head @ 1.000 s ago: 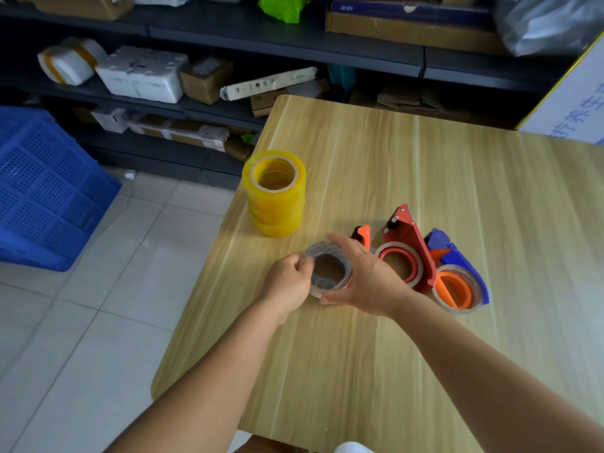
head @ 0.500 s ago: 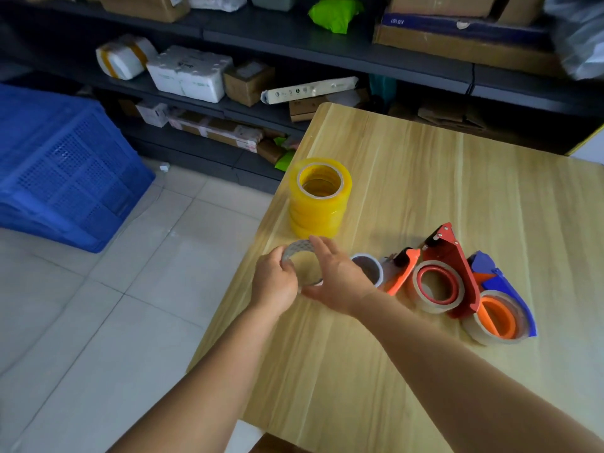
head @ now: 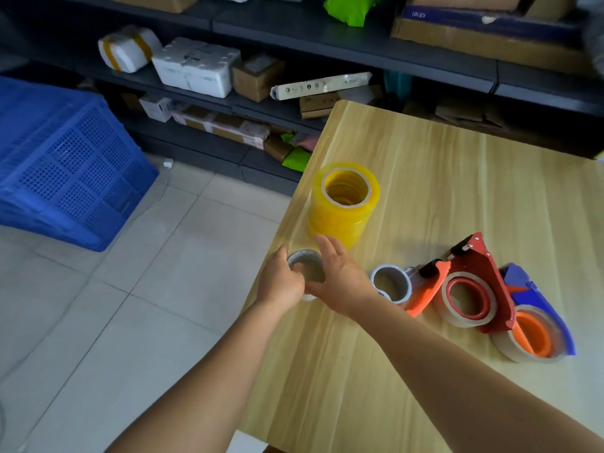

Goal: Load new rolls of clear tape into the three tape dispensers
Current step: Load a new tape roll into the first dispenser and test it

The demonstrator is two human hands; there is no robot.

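The left hand (head: 282, 282) is gripping a spent tape core (head: 307, 268), the right hand (head: 340, 279) lying flat-fingered against it. Three dispensers (head: 480, 282) at three o'clock are sitting unloaded (rolls nearly spent); the yellow-tinted tape stack (head: 343, 204) is waiting at twelve.

From my remote seat I found almost nothing legible. A dark blue box (head: 483, 21) on the top shelf carried pale characters near its left end that looked like "10101", though they were too blurred for me to be sure. The long white package (head: 322, 85) lying on the lower shelf bore a row of small round icons and marks, none of which I could read.
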